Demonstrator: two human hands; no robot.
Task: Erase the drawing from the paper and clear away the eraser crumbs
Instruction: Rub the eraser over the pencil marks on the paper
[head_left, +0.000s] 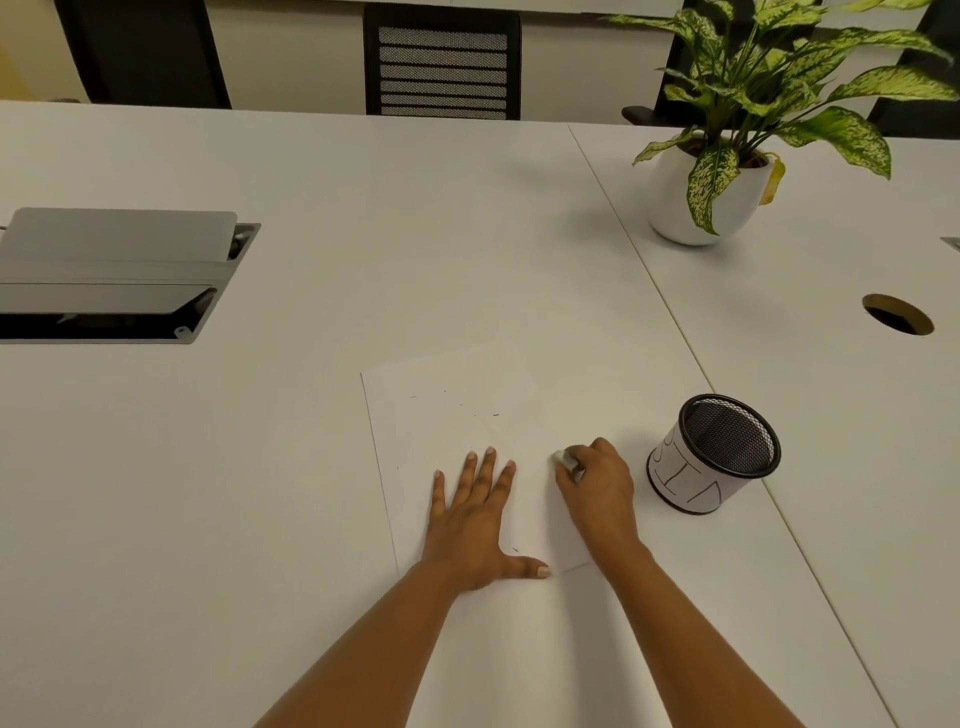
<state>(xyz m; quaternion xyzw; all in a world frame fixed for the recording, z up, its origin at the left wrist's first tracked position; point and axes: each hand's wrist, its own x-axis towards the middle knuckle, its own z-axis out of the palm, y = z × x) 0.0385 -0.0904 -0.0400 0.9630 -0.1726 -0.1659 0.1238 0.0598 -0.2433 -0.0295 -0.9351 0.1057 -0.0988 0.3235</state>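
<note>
Two grips on the paper: I see left grip flat, spread, pressing it to the desk; right grip pinches a white eraser on it. Dark crumbs lie farther up.

Cup right of paper

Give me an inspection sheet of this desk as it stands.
Surface: white table, seam to the right of the paper.
Job's things: paper lies flat; eraser on its right part; a few dark crumbs on the sheet; drawing barely visible.
Clutter: mesh cup right of the paper; potted plant far right.
Grippers: left hand flat on the paper; right hand pinches the eraser.
Cables: nothing seen.
Surroundings: open hatch left, grommet hole right, chair behind.
</note>
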